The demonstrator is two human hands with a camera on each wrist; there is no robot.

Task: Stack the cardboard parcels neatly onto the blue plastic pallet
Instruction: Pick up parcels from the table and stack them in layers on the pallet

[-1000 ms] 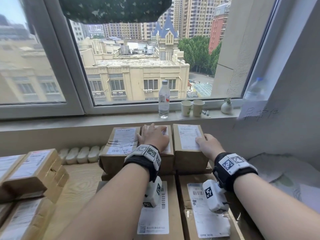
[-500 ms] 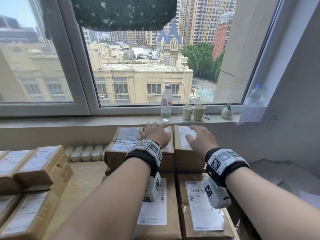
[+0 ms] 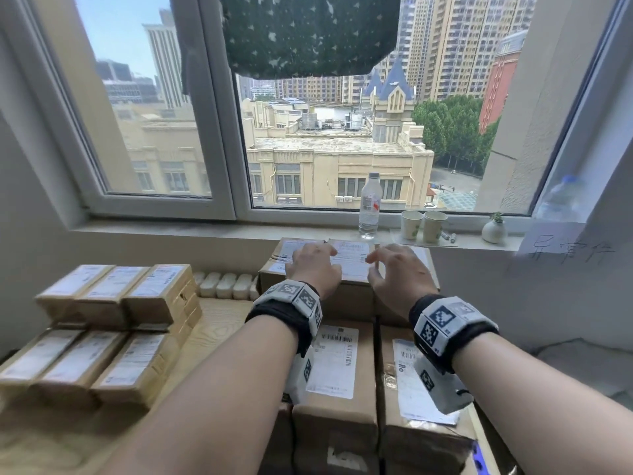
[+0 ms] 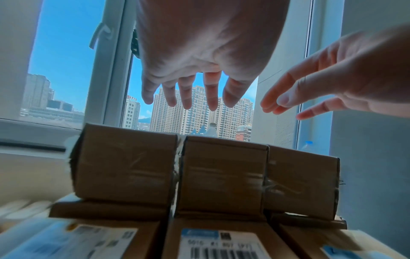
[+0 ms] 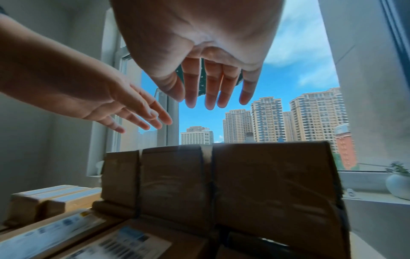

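Three brown cardboard parcels [image 3: 352, 269] stand side by side as the far upper row of a stack, with white labels on top. Flat parcels [image 3: 337, 368] of the layer below lie nearer me. A sliver of the blue pallet [image 3: 478, 457] shows at the stack's lower right corner. My left hand [image 3: 313, 265] and right hand [image 3: 394, 272] hover close together just above the upper row. In the left wrist view the left hand [image 4: 195, 98] has spread fingers above the parcels [image 4: 221, 171] and holds nothing. The right hand [image 5: 213, 94] is likewise empty over the parcels [image 5: 221, 184].
More labelled parcels [image 3: 113, 337] are piled on a wooden table at the left. On the windowsill behind the stack stand a water bottle [image 3: 370, 205], two paper cups [image 3: 423, 226] and a small white vase [image 3: 494, 230]. A grey wall closes the right side.
Both hands lay flat on the upper parcels before; now they are lifted off and closer together. The head view has tilted up.
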